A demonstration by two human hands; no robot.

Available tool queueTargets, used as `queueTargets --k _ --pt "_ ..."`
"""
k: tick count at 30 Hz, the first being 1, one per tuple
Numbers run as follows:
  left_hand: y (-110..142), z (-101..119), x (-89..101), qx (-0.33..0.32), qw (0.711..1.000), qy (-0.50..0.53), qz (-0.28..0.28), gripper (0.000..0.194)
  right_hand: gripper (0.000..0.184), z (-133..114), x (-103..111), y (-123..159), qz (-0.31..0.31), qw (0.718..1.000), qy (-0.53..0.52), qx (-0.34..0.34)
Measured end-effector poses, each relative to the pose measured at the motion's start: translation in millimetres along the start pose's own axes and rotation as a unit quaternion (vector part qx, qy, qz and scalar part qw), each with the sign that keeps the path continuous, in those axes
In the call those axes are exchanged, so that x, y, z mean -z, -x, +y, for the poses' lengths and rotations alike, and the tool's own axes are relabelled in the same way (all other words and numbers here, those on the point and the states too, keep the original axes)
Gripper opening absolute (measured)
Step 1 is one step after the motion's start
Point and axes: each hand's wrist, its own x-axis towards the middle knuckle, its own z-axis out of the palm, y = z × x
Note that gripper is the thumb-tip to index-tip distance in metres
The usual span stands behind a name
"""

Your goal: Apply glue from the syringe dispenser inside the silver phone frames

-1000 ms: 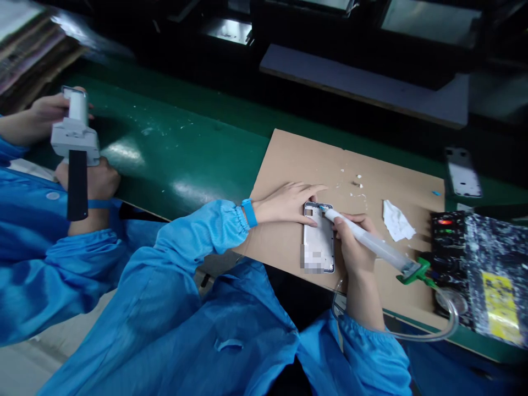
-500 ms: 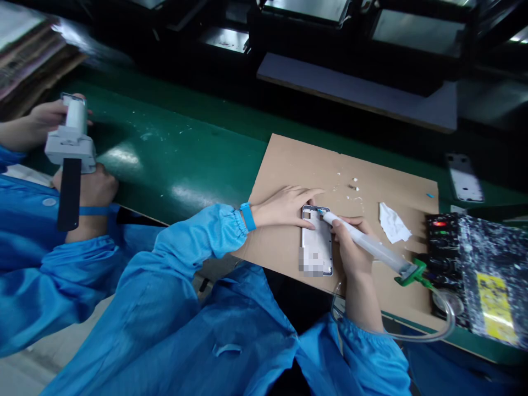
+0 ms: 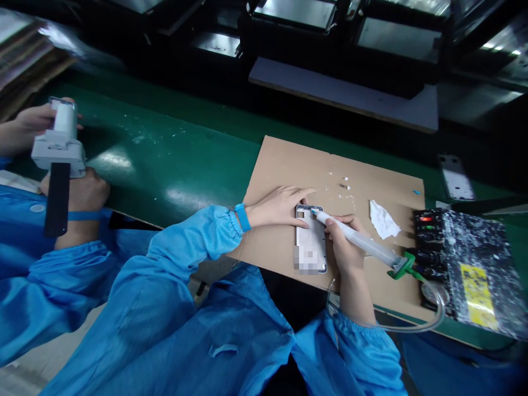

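A silver phone housing (image 3: pixel 310 242) lies flat on a sheet of brown cardboard (image 3: pixel 289 165). My left hand (image 3: pixel 279 206) rests open on the cardboard, fingers stretched flat against the housing's upper left edge. My right hand (image 3: pixel 343 245) is closed round a clear glue syringe (image 3: pixel 358 239), held like a pen. Its tip touches the top edge of the housing. A green cap (image 3: pixel 401 266) joins the syringe's rear to a clear hose (image 3: pixel 412 324) that loops down off the bench edge.
A crumpled white wipe (image 3: pixel 381 219) and white crumbs lie on the cardboard. At the right stands a dark speckled control box (image 3: pixel 466 264) with lit lamps. Another housing (image 3: pixel 454 179) lies on the green belt (image 3: pixel 173 159). On the left, a co-worker's hands hold a grey tool (image 3: pixel 58 148).
The view has drifted so everything sits a little further left. My hands stay on the housing with the syringe tip at its top edge. The co-worker's tool has shifted slightly left.
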Motion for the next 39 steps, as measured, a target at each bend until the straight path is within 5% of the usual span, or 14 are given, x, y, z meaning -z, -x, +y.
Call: queueTargets --k 39 --pt "-0.5 4.2 1.8 0.005 1.0 0.0 -0.001 0.09 0.044 -8.2 -1.7 -0.7 -0.009 1.0 -0.026 -0.009"
